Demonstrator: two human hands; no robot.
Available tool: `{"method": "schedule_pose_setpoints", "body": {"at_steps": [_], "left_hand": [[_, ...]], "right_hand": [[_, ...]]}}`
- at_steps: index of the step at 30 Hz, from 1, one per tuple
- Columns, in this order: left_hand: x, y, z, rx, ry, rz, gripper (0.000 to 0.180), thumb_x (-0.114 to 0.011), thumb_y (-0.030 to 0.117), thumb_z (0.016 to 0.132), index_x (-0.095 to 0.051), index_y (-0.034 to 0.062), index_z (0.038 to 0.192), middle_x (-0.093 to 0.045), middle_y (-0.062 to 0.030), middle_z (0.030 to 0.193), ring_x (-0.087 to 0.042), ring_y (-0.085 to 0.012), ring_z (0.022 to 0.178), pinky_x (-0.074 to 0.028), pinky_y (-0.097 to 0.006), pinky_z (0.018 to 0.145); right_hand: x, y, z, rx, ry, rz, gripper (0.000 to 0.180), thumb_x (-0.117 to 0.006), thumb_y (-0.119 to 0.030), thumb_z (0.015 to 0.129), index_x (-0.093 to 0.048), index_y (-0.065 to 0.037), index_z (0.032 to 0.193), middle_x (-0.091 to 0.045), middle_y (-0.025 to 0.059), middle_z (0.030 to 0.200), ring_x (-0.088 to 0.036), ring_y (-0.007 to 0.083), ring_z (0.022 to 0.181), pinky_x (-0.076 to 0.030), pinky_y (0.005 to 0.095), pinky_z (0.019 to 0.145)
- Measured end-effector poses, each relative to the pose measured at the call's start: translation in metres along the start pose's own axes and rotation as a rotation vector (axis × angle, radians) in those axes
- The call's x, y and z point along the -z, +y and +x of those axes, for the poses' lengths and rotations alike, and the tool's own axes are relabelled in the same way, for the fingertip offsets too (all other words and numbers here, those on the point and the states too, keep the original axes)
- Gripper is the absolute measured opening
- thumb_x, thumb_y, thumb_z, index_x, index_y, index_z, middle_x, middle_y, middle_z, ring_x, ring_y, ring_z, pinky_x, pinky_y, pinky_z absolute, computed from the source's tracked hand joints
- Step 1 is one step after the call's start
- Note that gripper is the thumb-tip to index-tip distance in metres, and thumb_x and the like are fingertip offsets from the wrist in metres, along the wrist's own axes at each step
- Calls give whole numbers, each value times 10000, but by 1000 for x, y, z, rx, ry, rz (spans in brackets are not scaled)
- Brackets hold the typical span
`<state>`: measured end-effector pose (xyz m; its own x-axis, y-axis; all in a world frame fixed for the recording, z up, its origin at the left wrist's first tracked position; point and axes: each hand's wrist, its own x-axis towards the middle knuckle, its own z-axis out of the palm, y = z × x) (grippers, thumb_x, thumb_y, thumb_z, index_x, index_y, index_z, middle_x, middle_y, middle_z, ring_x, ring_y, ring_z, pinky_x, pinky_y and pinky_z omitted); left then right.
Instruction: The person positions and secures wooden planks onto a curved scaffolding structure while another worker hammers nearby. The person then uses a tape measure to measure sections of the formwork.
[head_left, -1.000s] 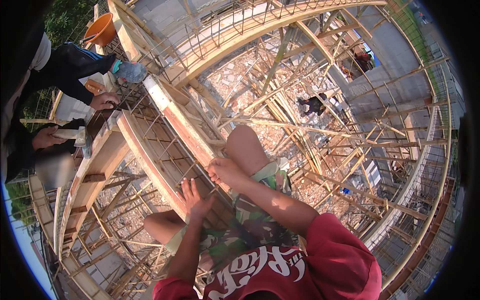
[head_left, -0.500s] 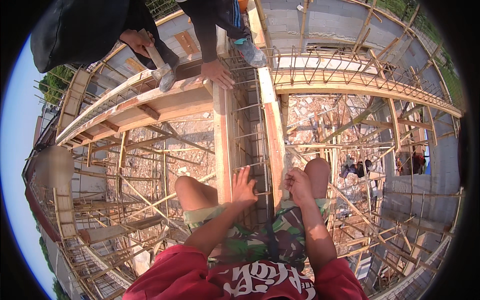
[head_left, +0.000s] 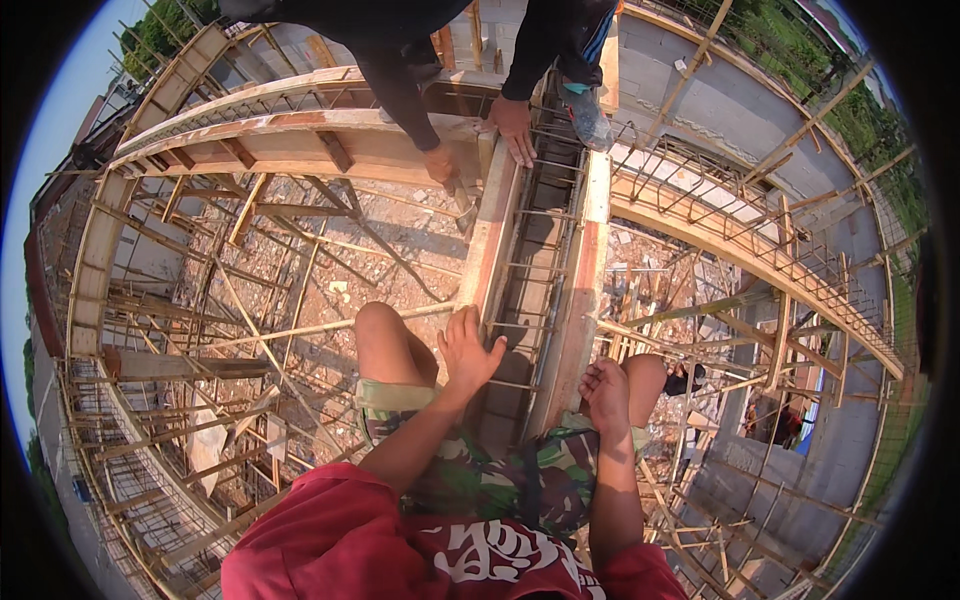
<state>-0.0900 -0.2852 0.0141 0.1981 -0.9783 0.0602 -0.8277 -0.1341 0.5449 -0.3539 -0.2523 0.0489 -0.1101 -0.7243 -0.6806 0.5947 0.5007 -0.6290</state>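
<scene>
Lit by strong daylight, open at the left to pale blue sky (head_left: 85,80). Enclosed at upper right by a bare grey concrete-block wall (head_left: 700,125), bordered beyond by green plants (head_left: 770,65). Floored well below with reddish-brown, rubble-strewn earth (head_left: 410,220), criss-crossed above by thin tan wooden poles (head_left: 290,333).

Co-worker (head_left: 395,85) cut off by top edge, red shirt (head_left: 380,550) by lower edge, right hand's (head_left: 605,395) grip unclear

Our left hand (head_left: 466,352) lies spread on the left wall of the wooden trough (head_left: 578,325); our right hand (head_left: 605,392), fingers loosely curled, is just right of it; our bent knees (head_left: 390,335) straddle it.
</scene>
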Motion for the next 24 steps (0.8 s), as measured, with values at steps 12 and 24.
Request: {"method": "schedule_pose_setpoints", "body": {"at_steps": [12, 24], "left_hand": [[-6, -6, -2, -5, 6, 30, 721, -718, 335, 817, -473, 83, 1446, -403, -155, 1507, -328, -337, 1435, -247, -552, 1142], [3, -4, -1, 25, -35, -48, 699, -706, 280, 818, -477, 56, 1439, -431, -201, 1471, -347, -364, 1422, -250, -536, 1143]], "right_hand": [[11, 4, 10, 23, 100, -174, 89, -583, -243, 959, -574, -154, 958, -590, -5, 823, -580, 137, 737, -482, 290, 639], [-6, 1, 6, 10, 93, -310, 121, -609, -210, 938, -567, -125, 1013, -573, 0, 830, -571, 138, 720, -462, 267, 598]]}}
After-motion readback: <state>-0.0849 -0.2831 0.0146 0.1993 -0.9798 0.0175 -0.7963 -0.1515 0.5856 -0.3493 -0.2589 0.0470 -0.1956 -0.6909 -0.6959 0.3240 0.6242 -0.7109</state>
